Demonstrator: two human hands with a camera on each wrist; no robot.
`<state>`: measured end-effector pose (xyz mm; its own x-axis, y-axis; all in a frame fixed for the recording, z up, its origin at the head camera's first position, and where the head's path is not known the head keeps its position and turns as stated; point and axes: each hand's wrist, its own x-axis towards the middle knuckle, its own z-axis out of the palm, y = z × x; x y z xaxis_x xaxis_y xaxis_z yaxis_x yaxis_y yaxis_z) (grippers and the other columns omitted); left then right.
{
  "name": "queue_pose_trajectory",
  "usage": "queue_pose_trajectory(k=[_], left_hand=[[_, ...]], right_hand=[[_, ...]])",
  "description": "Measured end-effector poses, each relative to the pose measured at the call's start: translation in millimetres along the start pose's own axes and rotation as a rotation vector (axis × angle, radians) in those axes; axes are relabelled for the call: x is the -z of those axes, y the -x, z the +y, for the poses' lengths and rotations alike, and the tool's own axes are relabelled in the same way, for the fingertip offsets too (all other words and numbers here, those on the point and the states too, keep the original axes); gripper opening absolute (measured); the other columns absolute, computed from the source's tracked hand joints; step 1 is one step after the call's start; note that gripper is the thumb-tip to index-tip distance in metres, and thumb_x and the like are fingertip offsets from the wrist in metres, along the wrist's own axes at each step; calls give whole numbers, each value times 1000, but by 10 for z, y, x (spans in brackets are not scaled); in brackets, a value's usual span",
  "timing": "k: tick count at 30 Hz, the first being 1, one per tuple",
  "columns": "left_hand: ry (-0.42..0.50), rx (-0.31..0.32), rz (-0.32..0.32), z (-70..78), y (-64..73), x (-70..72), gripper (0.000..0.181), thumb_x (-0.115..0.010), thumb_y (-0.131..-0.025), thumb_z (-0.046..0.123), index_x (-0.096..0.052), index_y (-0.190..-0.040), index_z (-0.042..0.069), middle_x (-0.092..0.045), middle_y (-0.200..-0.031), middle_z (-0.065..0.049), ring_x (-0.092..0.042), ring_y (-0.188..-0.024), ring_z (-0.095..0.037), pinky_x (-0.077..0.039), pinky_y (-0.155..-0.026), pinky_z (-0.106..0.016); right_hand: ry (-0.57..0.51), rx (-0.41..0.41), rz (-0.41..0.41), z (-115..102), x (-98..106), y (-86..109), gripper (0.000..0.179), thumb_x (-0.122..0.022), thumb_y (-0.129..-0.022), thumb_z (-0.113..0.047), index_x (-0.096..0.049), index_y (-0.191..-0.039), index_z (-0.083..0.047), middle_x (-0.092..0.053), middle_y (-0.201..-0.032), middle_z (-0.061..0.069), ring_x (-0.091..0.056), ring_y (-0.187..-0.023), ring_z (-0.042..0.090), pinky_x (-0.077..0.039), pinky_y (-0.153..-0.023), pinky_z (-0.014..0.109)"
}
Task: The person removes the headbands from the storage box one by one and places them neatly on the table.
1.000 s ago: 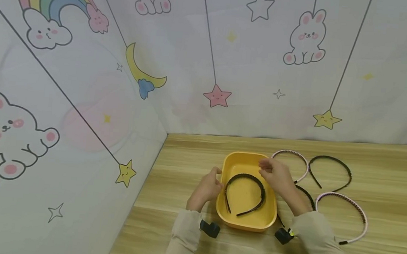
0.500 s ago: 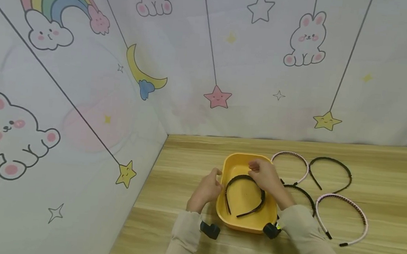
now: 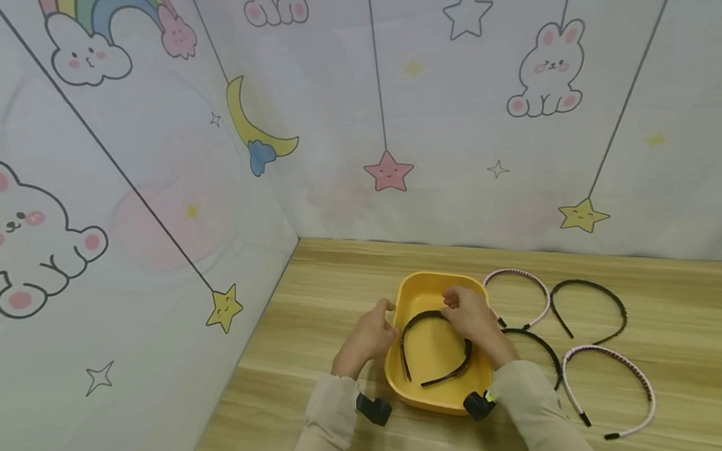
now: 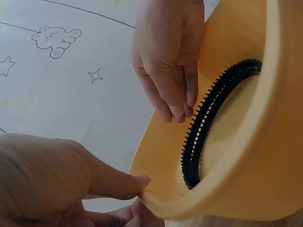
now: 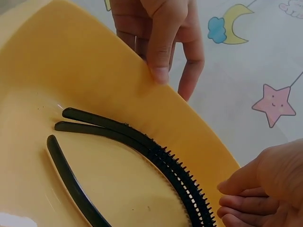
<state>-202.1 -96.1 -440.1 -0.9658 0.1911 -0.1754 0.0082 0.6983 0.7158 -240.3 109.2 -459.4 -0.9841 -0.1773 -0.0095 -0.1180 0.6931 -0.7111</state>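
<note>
A yellow plastic box (image 3: 429, 406) stands on the table, and black toothed headbands (image 3: 468, 353) lie inside it. In the right wrist view at least two headbands (image 5: 170, 161) are nested together, their ends side by side. My left hand (image 3: 367, 337) grips the box's left rim, thumb inside and fingers outside, as the left wrist view also shows at the rim (image 4: 156, 210). My right hand (image 3: 472, 314) is over the right part of the box, beside the headbands' arch. Its fingers are bent loosely with nothing seen between them, and whether they touch the headbands I cannot tell.
Right of the box lie a pink headband (image 3: 518, 272), a black one (image 3: 590, 282), another black one (image 3: 540, 343) partly behind my right arm, and a second pink one (image 3: 614, 353). A patterned cloth wall (image 3: 452, 219) borders the wooden table (image 3: 323, 294) behind and at left.
My right hand has moved left and slightly down, from the box's right rim to over the headbands. It has stayed almost still over the last half second. My left hand keeps its grip.
</note>
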Motion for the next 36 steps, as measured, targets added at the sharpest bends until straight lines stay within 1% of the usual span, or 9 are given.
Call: queue_pose_trajectory(k=[7,12,17,22,26,30,36], left_hand=[[6,12,-7,14,15,5,42,-59,-94,8,-44,-132,4,-63,-95,-14,-59,-77,-21,-49,-64,-33],[19,16,-12,21,21,8,42,-59,-93,7,-44,-132,4,-62,-93,-13,-58,-75,-20,-48,-63,-31],[23,23,-12,19,14,11,43,-59,-94,8,-44,-133,5,-63,-94,-12,-58,-75,-19,-48,-63,-31],[17,29,-15,15,14,12,43,-59,-94,10,-43,-134,6,-63,-96,-13,-58,-76,-20,-48,-64,-32],[2,32,-12,18,17,11,42,-59,-94,10,-44,-133,6,-63,-96,-13,-59,-76,-19,-48,-63,-30],[-9,35,-7,17,9,7,42,-59,-94,10,-44,-133,7,-63,-97,-12,-59,-77,-18,-48,-63,-29],[10,35,-9,1,11,7,42,-59,-94,11,-45,-133,7,-64,-98,-14,-60,-80,-20,-49,-66,-32]], right_hand=[[9,-3,-7,26,-14,-38,32,-57,-94,-6,-56,-123,6,-64,-115,21,-60,-106,34,-49,-89,45],[39,-13,-4,54,-44,-73,29,-58,-92,-5,-59,-119,6,-65,-110,20,-61,-103,34,-50,-86,43],[61,-44,-38,53,-61,-103,26,-59,-91,-4,-61,-116,6,-66,-106,19,-62,-98,32,-52,-82,41],[70,-51,-58,39,-62,-99,24,-58,-91,-2,-62,-113,5,-66,-104,18,-62,-95,31,-53,-78,39],[46,-34,-43,38,-60,-87,23,-57,-91,-1,-63,-113,5,-66,-103,18,-62,-93,30,-53,-77,39],[30,3,-10,36,-50,-74,22,-59,-91,-1,-64,-111,4,-68,-100,17,-64,-93,30,-54,-77,38],[42,64,21,-29,7,-37,24,-59,-92,-3,-64,-114,4,-69,-102,16,-64,-97,31,-53,-82,42]])
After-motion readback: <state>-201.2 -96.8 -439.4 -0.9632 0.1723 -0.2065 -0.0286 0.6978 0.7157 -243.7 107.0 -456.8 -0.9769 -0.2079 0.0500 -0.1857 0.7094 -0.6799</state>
